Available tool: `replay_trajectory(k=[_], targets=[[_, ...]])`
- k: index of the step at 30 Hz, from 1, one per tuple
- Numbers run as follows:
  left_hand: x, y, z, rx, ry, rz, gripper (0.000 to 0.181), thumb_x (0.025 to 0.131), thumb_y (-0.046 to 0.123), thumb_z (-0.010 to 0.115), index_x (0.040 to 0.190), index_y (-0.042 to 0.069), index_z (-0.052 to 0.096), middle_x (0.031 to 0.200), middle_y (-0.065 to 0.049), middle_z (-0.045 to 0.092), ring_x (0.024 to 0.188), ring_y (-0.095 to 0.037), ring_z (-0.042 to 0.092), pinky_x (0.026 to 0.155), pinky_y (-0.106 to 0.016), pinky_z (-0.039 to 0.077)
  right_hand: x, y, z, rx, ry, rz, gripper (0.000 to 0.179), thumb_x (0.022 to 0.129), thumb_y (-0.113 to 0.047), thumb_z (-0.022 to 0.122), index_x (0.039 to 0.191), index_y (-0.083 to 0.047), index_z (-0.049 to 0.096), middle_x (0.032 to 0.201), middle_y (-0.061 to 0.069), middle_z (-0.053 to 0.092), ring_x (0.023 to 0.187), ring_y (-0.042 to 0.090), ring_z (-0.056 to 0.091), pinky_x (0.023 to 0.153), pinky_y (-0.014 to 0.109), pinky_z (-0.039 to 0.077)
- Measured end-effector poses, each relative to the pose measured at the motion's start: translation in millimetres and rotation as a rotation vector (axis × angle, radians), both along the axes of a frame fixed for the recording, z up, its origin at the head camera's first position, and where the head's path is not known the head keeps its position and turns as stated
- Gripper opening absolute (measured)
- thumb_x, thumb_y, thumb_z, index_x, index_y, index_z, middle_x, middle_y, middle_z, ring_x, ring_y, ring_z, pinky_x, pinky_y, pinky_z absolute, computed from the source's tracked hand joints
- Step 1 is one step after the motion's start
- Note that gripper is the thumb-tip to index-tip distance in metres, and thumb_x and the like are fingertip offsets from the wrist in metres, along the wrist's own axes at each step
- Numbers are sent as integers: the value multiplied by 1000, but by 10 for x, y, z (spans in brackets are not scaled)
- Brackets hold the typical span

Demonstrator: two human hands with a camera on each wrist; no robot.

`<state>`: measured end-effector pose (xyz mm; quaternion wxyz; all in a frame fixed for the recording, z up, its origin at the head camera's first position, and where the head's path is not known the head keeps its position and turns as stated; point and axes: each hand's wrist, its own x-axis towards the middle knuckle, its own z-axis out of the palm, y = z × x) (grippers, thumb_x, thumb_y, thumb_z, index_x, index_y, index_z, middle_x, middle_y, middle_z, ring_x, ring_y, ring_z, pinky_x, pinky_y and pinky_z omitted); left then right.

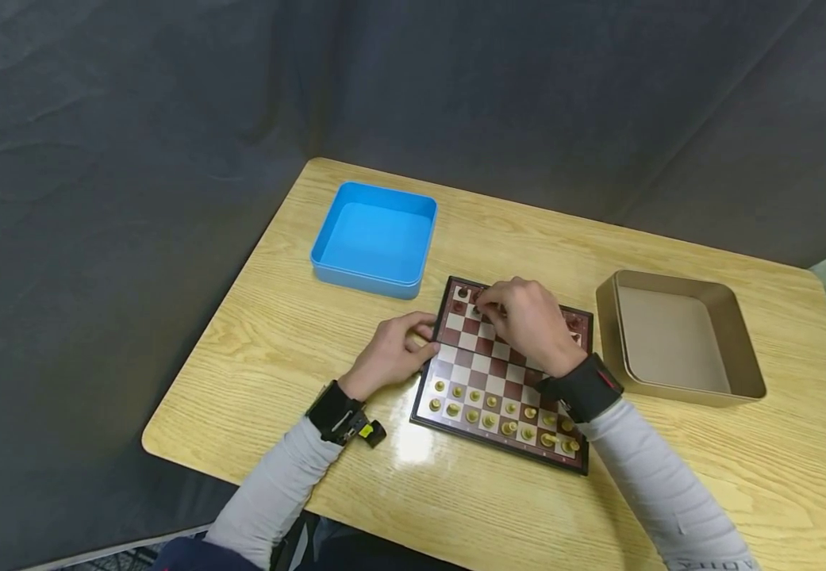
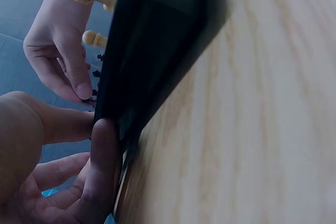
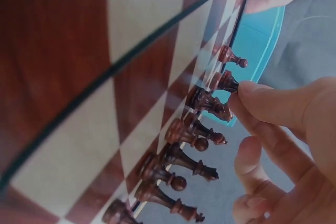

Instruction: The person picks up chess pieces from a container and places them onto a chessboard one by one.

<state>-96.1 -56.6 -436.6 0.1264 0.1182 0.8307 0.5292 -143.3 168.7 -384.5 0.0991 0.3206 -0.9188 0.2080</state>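
Note:
A folding magnetic chessboard (image 1: 480, 361) lies on the table, light pieces (image 1: 491, 420) in two rows on its near side. Dark chess pieces (image 3: 176, 158) line the far side. My left hand (image 1: 391, 353) holds the board's left edge; in the left wrist view the thumb and a finger (image 2: 105, 148) pinch its black rim (image 2: 147, 45). Over the far left squares, my right hand (image 1: 527, 317) pinches a dark chess piece (image 3: 224, 81) by its top, which the fingertips hide. Its base is right at the board, between a dark pawn (image 3: 231, 56) and a dark knight (image 3: 210, 102).
A blue tray (image 1: 373, 281) stands beyond the board to the left. To the right is a tan box (image 1: 691, 396), close to the board's right edge. A dark curtain (image 1: 527, 103) hangs behind the wooden table (image 1: 255, 365).

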Motion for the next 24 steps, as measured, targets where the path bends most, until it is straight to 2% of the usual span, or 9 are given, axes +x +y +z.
replay_trajectory(k=[24], targets=[[-2, 20, -15, 5, 12, -17, 47, 78, 19, 64, 122, 12, 46, 89, 6, 57, 64, -8, 60, 50, -24, 50, 14, -4, -77, 29, -9, -24, 10, 78, -15, 64, 86, -19, 68, 82, -8, 60, 67, 5, 49, 54, 25, 42]])
